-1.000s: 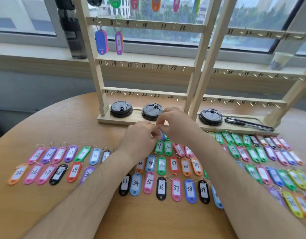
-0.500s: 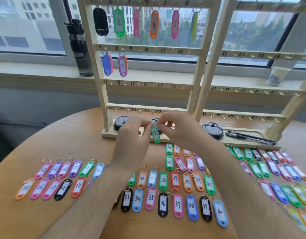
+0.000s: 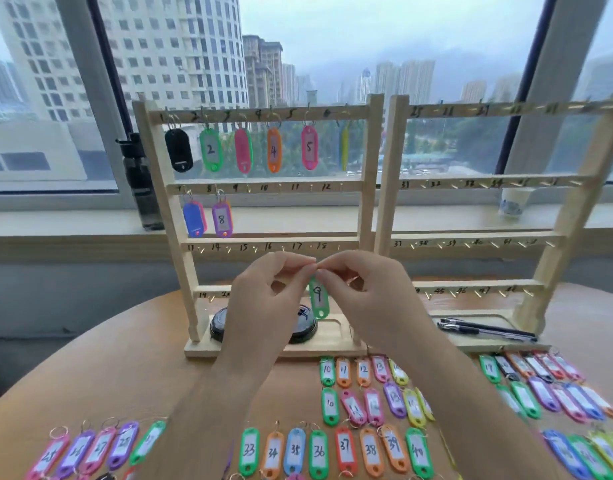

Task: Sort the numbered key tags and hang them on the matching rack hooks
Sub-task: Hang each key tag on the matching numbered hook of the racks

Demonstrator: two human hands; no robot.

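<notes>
A green key tag marked 9 (image 3: 319,299) hangs from its ring, which my left hand (image 3: 263,299) and my right hand (image 3: 371,299) pinch together at their fingertips. It dangles in front of the left wooden rack (image 3: 263,187), below the row numbered 13 to 18. Tags 1 to 6 hang on the rack's top row, and a blue tag (image 3: 193,219) and purple tag 8 (image 3: 222,220) on the second row. Hook 9 (image 3: 248,188) is bare. Many coloured numbered tags (image 3: 345,448) lie in rows on the round wooden table (image 3: 132,375).
A second wooden rack (image 3: 478,181) with bare hooks stands to the right, with two black pens (image 3: 485,330) in its base tray. Black round lids (image 3: 218,323) sit in the left rack's base. A dark bottle (image 3: 139,181) and a cup (image 3: 514,202) stand on the windowsill.
Both hands have lifted tag 9 off the table and raised it in front of the rack. The view has tilted upward, showing the rack's top row.
</notes>
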